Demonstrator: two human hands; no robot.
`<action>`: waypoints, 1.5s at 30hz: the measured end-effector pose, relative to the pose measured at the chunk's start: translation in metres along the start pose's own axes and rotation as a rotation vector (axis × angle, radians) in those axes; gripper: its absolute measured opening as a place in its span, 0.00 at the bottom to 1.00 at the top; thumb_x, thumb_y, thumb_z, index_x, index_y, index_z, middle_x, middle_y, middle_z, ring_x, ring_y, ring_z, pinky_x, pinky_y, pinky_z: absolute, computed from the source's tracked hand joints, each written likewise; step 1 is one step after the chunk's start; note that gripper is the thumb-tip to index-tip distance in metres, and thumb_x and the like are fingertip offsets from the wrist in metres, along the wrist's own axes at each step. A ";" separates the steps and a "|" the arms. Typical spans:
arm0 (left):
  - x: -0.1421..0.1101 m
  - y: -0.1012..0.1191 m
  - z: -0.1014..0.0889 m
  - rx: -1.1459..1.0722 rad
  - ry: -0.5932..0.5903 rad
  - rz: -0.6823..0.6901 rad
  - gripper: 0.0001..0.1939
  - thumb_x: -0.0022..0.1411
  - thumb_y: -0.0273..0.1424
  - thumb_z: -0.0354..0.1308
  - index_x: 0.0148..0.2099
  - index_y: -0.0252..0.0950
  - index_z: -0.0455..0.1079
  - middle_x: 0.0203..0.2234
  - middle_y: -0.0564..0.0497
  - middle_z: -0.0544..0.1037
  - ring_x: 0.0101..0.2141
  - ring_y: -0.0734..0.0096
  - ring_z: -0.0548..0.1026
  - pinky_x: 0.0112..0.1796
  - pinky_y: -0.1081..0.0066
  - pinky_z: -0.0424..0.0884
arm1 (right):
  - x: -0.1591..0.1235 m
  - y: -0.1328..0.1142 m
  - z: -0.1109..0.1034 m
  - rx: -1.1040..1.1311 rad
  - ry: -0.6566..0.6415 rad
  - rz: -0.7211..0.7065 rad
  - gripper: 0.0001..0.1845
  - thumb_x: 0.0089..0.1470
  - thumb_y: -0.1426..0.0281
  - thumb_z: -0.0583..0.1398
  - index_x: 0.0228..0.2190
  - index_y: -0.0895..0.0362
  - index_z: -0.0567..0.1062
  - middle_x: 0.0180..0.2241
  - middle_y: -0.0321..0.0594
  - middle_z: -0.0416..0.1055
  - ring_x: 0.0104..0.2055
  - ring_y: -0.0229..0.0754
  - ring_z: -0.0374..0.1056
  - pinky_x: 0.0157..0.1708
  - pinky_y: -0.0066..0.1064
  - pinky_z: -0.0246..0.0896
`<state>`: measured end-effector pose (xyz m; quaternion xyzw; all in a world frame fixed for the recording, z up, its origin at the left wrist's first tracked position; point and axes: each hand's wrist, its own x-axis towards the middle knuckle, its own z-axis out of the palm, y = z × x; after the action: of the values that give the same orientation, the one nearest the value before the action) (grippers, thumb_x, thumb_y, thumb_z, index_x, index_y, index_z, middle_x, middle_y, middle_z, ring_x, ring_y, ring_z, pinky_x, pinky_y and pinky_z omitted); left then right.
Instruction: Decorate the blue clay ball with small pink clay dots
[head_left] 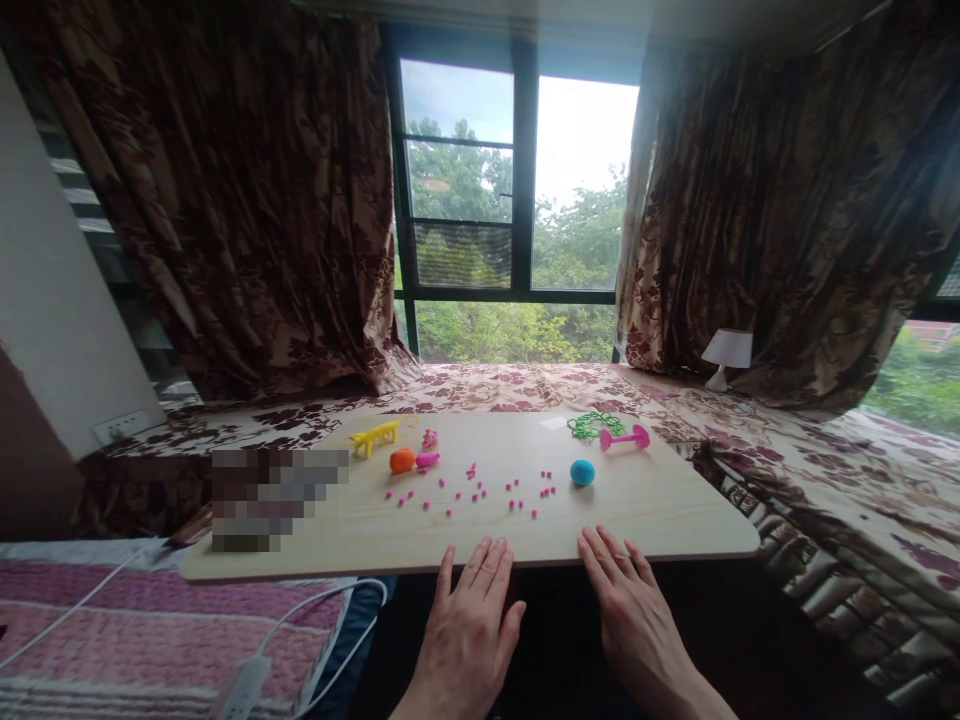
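This looks like a home: beyond the left hand (471, 622) and right hand (636, 608), floral brown-and-beige fabric curtains (292, 220) flank a dark-framed glass window (523, 200); a white table lamp (727, 349) stands ahead and right of the right hand; a pink-and-white striped quilted cover (150, 645) lies left of the left.

Bright window (523, 200) between floral curtains (765, 200), white lamp (728, 350) at right.

Here's one blue ball (582, 473), one orange lump (402, 460)!
Roughly twenty small pink bits (534, 514), one yellow animal (375, 437), one pink dumbbell (624, 440).
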<state>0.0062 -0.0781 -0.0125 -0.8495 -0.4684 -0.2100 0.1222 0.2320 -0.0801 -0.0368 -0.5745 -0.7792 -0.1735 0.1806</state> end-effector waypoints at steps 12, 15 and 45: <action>0.046 -0.017 -0.021 -0.035 0.071 -0.073 0.11 0.57 0.23 0.47 0.31 0.41 0.69 0.28 0.53 0.72 0.37 0.67 0.69 0.55 0.55 0.46 | 0.072 0.003 -0.040 0.246 -0.160 0.025 0.12 0.54 0.75 0.52 0.31 0.55 0.75 0.32 0.38 0.73 0.36 0.39 0.67 0.35 0.27 0.56; 0.062 -0.033 -0.016 -0.022 0.094 -0.107 0.10 0.56 0.23 0.49 0.34 0.40 0.69 0.30 0.50 0.74 0.38 0.64 0.69 0.54 0.54 0.48 | 0.111 0.005 -0.027 0.272 -0.182 0.022 0.12 0.56 0.73 0.51 0.38 0.54 0.73 0.36 0.38 0.73 0.39 0.38 0.67 0.38 0.26 0.56; 0.122 -0.152 -0.022 0.095 -0.135 -0.345 0.15 0.60 0.34 0.51 0.49 0.35 0.64 0.46 0.46 0.69 0.42 0.65 0.70 0.41 0.58 0.68 | 0.223 -0.019 -0.001 0.217 -0.389 -0.077 0.15 0.57 0.66 0.55 0.45 0.58 0.67 0.46 0.43 0.65 0.43 0.42 0.65 0.41 0.40 0.63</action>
<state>-0.0695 0.0847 0.0661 -0.7618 -0.6238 -0.1481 0.0926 0.1523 0.0994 0.0699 -0.5442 -0.8348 0.0186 0.0809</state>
